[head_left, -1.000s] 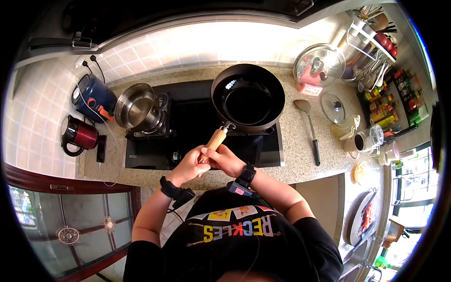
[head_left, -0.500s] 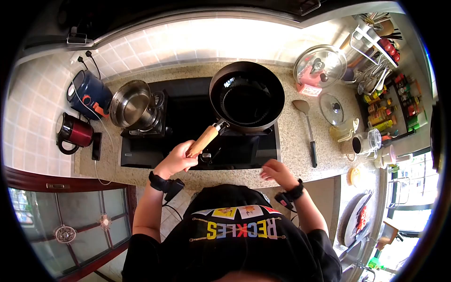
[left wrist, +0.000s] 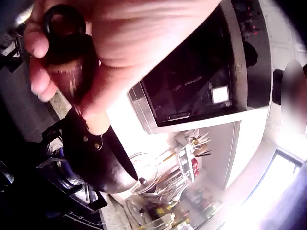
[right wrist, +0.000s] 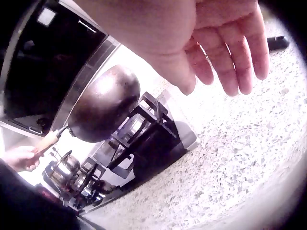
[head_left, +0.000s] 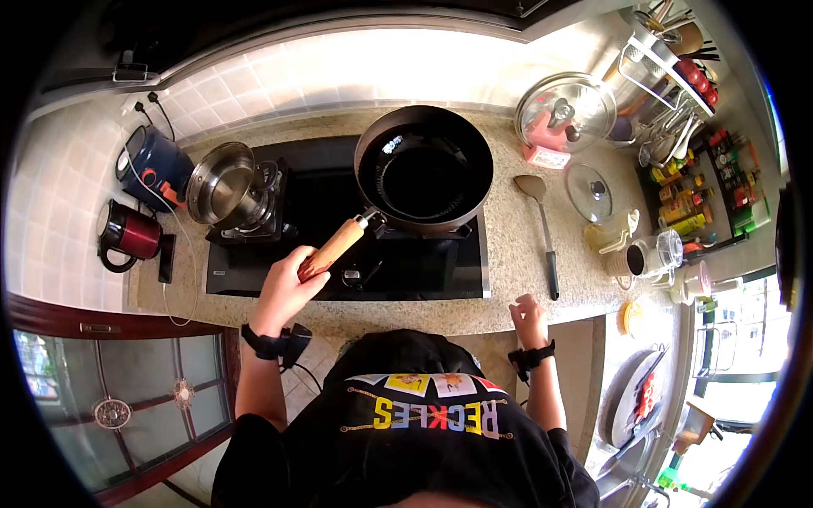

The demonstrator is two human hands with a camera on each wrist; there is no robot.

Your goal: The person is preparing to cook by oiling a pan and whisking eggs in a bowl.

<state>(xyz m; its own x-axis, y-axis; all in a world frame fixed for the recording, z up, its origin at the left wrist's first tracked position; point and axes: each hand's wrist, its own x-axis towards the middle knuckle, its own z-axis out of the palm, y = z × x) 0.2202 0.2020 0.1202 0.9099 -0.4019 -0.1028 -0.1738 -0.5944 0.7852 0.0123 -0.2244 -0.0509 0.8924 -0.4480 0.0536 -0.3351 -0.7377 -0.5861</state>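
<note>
A deep dark wok (head_left: 428, 173) sits over the right burner of the black gas stove (head_left: 406, 275), its wooden handle (head_left: 334, 247) angled toward the front left. My left hand (head_left: 285, 292) grips the end of that handle; the left wrist view shows the fingers (left wrist: 43, 81) wrapped round it. Over the counter's front edge, right of the stove, hovers my right hand (head_left: 529, 320) with nothing in it. Its fingers (right wrist: 230, 62) extend loosely in the right wrist view. Just beyond it lies a spatula (head_left: 544, 229) with a black grip, blade toward the wall.
On the left burner stands a steel pot (head_left: 222, 188), beside a blue appliance (head_left: 154, 167) and a red kettle (head_left: 131, 235). Glass lids (head_left: 589, 193), jugs (head_left: 611, 233) and a utensil rack fill the right side. A plate with red food (head_left: 622, 415) sits at far right.
My right hand has let go of the wok's handle and moved right, toward the spatula's grip. The left hand keeps its hold on the handle.
</note>
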